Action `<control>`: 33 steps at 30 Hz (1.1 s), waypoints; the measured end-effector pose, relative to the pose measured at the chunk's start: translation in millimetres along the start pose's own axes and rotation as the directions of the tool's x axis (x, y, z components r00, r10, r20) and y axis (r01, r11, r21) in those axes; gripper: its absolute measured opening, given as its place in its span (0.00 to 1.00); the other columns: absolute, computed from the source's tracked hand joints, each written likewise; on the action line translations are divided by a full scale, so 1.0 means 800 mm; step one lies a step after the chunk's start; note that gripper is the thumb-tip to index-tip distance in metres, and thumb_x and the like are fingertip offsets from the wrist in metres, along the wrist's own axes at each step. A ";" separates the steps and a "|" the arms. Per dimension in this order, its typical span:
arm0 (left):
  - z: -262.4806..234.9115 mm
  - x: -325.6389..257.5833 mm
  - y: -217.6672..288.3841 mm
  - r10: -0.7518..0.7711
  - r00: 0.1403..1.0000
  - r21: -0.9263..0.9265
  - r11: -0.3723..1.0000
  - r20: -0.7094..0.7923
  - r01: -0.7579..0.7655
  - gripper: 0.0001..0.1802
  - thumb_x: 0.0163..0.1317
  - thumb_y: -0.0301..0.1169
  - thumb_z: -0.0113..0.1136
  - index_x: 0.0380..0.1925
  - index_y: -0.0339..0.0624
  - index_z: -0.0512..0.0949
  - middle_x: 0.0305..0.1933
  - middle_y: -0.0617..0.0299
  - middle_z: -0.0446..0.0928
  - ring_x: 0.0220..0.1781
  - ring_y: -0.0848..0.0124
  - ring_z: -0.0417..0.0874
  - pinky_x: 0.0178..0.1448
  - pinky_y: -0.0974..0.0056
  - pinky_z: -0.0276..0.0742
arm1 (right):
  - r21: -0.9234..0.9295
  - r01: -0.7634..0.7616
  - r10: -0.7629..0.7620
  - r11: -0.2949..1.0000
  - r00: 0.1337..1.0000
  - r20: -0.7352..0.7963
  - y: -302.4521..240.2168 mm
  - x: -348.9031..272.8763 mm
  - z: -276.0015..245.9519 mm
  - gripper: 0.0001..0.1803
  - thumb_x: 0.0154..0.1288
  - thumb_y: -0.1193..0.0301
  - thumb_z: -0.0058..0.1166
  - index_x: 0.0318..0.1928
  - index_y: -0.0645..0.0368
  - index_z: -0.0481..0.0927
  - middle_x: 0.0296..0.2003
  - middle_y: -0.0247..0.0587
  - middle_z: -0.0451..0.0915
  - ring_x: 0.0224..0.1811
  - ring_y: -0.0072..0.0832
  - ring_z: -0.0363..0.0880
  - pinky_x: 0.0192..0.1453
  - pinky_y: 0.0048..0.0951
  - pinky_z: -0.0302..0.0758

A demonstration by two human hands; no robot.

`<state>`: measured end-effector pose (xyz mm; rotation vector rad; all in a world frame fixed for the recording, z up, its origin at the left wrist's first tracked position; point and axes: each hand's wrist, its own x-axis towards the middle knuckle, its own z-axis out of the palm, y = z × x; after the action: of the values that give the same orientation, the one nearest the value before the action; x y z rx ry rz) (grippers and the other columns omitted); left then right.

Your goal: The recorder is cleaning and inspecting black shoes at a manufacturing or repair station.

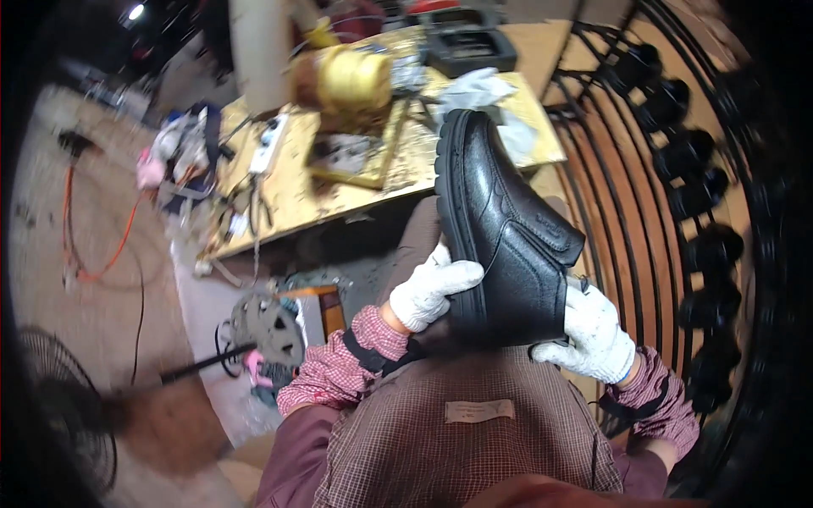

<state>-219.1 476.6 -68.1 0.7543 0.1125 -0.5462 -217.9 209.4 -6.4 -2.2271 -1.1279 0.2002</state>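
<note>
Black leather shoe (506,233), held upright above the lap and clasped at sole by the gloved left hand (430,292) and at heel by the right hand (594,334), could be dropped if either grip loosens.

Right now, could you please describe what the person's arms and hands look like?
Both hands wear white knitted work gloves: left hand, right hand. The sleeves are red-and-white checked fabric, each crossed by a dark band near the wrist.
</note>
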 end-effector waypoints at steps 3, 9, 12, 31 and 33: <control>-0.023 -0.042 0.019 0.205 0.963 0.097 0.977 -0.175 -0.191 0.47 0.65 0.26 0.60 0.80 0.45 0.46 0.75 0.58 0.64 0.73 0.65 0.69 0.74 0.60 0.67 | 0.008 0.001 0.001 1.000 0.989 -0.146 0.004 0.030 0.015 0.38 0.61 0.43 0.64 0.58 0.63 0.81 0.61 0.61 0.76 0.63 0.55 0.77 0.63 0.44 0.76; -0.075 -0.066 0.044 0.436 0.822 0.174 0.900 -0.367 -0.400 0.55 0.66 0.28 0.61 0.80 0.42 0.32 0.77 0.57 0.60 0.75 0.69 0.64 0.76 0.64 0.60 | 0.270 -0.067 0.117 0.961 0.978 -0.175 0.020 0.083 0.072 0.43 0.60 0.44 0.66 0.67 0.60 0.75 0.67 0.60 0.72 0.68 0.49 0.75 0.69 0.41 0.74; -0.101 -0.065 0.062 0.518 0.775 0.214 0.855 -0.361 -0.472 0.43 0.72 0.35 0.59 0.80 0.45 0.46 0.77 0.58 0.62 0.75 0.62 0.66 0.78 0.57 0.62 | 0.348 -0.092 0.141 0.933 0.983 -0.117 0.025 0.107 0.089 0.43 0.61 0.46 0.67 0.69 0.60 0.72 0.70 0.57 0.69 0.70 0.47 0.73 0.69 0.38 0.74; -0.152 -0.037 0.128 0.630 0.672 0.642 0.709 -0.390 -0.292 0.53 0.73 0.52 0.56 0.79 0.33 0.35 0.82 0.43 0.47 0.83 0.62 0.48 0.80 0.65 0.47 | 0.671 -0.324 0.305 0.666 0.940 0.151 0.047 0.212 0.115 0.35 0.63 0.73 0.58 0.72 0.60 0.67 0.66 0.51 0.75 0.66 0.42 0.77 0.67 0.34 0.74; -0.156 -0.032 0.132 0.640 0.651 0.652 0.703 -0.408 -0.283 0.50 0.74 0.55 0.51 0.81 0.45 0.36 0.83 0.57 0.47 0.81 0.66 0.53 0.81 0.61 0.51 | 0.530 -0.093 0.139 0.843 0.989 -0.048 0.057 0.222 0.124 0.32 0.65 0.74 0.57 0.70 0.61 0.69 0.62 0.52 0.78 0.62 0.43 0.80 0.65 0.34 0.75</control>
<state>-175.6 635.3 -86.1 1.4601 0.3612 0.2471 -116.0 371.9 -87.3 -1.7872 -0.7713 0.4099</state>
